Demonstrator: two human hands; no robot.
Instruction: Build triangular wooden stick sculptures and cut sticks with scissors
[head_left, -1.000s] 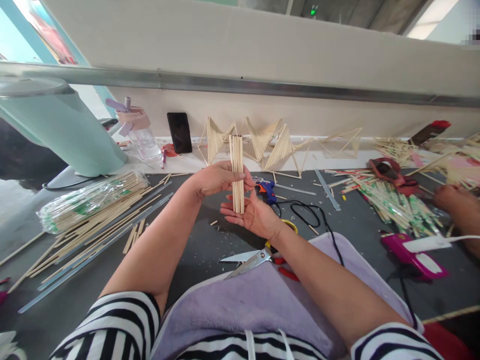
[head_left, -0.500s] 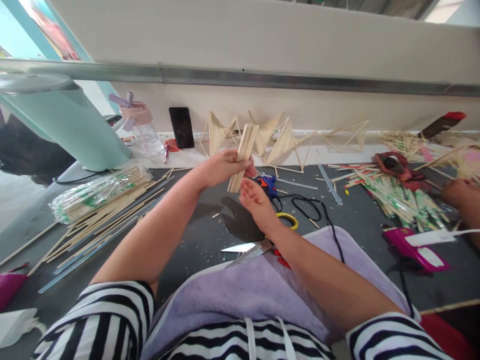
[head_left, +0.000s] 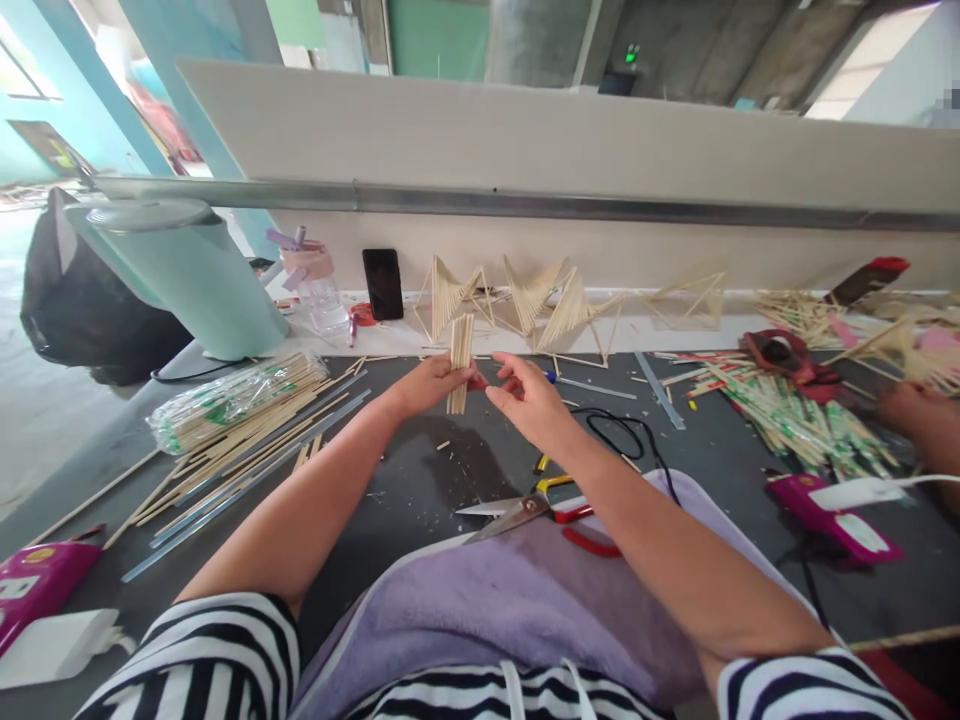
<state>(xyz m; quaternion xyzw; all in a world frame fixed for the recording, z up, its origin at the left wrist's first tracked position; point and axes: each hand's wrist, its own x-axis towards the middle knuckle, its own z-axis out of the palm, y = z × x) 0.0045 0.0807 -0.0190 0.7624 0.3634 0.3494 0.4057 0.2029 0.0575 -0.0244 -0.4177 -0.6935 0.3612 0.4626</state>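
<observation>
My left hand (head_left: 435, 384) is closed round an upright bundle of thin wooden sticks (head_left: 460, 345), held above the dark table. Just right of the bundle, my right hand (head_left: 529, 402) has its fingers bent and apart, with nothing visible in them. Below lies a pair of scissors (head_left: 517, 512), blades pointing left; red and yellow handles are partly behind my right forearm. Behind my right hand a blue tool is mostly hidden, and a black cord (head_left: 611, 430) curls beside it.
Stick frames (head_left: 532, 295) stand on the white ledge near a phone (head_left: 383, 284) and a water bottle (head_left: 319, 290). Loose sticks and a plastic-wrapped pack (head_left: 240, 400) lie left, near a green bin (head_left: 195, 280). At right are more sticks (head_left: 810, 410), a magenta box (head_left: 832, 515) and another person's hand (head_left: 919, 415).
My view has tilted up and shifted. My left hand has lowered the bundle, which is now more upright. My right hand has moved away from the bundle's lower end, and its fingers have spread.
</observation>
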